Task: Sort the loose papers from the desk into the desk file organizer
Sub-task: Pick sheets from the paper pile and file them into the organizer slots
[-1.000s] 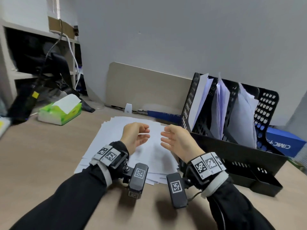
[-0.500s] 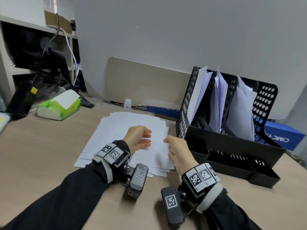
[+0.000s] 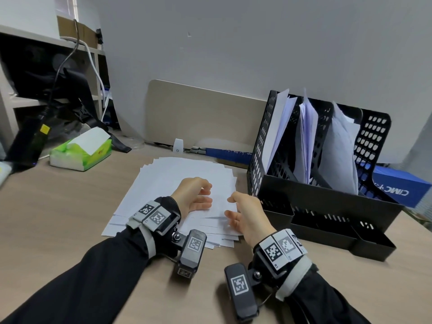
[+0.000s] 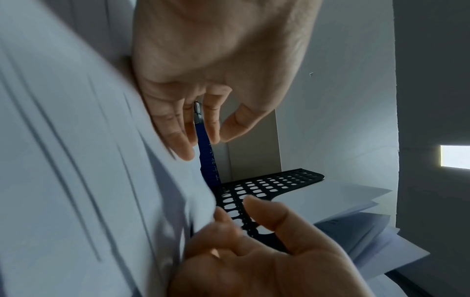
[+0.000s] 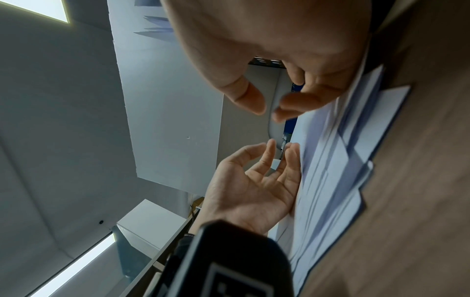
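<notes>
A loose pile of white papers (image 3: 173, 181) lies fanned on the desk in front of me. My left hand (image 3: 207, 195) rests edge-on on the pile's near middle, fingers loosely curled and holding nothing. My right hand (image 3: 231, 206) sits at the pile's right edge, its fingertips (image 5: 292, 106) against the sheets and its thumb apart from them. One sheet edge by that hand is slightly raised. The black mesh file organizer (image 3: 327, 202) stands just right of the pile, with papers in three slots. In the left wrist view my left hand (image 4: 206, 140) and right hand (image 4: 236, 211) face each other over the papers (image 4: 76, 160).
A green tissue pack (image 3: 81, 150) lies at the back left. A beige board (image 3: 205, 118) leans on the wall behind the pile. A blue box (image 3: 397, 188) sits behind the organizer, and shelves with cables stand at far left. Bare desk (image 3: 58, 218) lies left of the pile.
Both hands came down from above the pile onto it. The left now rests on the sheets and the right has reached the pile's right edge.
</notes>
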Available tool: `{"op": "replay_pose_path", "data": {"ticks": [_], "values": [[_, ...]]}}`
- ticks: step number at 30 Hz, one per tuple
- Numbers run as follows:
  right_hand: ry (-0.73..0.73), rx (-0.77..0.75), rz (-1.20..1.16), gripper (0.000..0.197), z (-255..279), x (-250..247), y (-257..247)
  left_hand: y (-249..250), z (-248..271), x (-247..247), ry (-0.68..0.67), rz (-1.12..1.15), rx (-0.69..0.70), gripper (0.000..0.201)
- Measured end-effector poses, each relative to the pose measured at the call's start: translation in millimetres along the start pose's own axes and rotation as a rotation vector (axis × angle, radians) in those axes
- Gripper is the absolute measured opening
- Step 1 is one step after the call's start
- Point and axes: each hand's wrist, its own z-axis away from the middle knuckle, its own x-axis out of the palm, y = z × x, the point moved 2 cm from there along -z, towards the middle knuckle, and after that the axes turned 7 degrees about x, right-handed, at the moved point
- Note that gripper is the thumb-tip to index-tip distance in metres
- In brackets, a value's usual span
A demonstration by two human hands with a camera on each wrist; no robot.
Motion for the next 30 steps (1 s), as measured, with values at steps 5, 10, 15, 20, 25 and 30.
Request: {"op": "replay_pose_path", "data": {"ticks": [5, 10, 15, 20, 25, 30], "values": [[-0.05, -0.12, 0.115, 0.019, -3, 1, 3, 1, 1, 2, -0.065, -0.039, -0.014, 0.034], [-0.149, -0.12, 0.173, 0.025, 1, 7, 4, 0, 3, 7, -0.144, -0.037, -0.021, 0.042], [-0.249, -0.138, 0.212, 0.036, 7, 11, 3, 1, 5, 7, -0.087, -0.119, 0.009, 0.009], [-0.161, -0.17, 0.023, 0.031, 6, 5, -2, 8, 2, 6, -0.03, -0.059, 0.083, 0.015], [-0.08, -0.135, -0.071, 0.023, -1, 1, 0, 32, 14, 4, -0.06, 0.17, 0.211, 0.017], [-0.132, -0.056, -0.169, 0.049, -6, 1, 2, 43, 15, -22, 0.116, 0.296, 0.274, 0.052]]}}
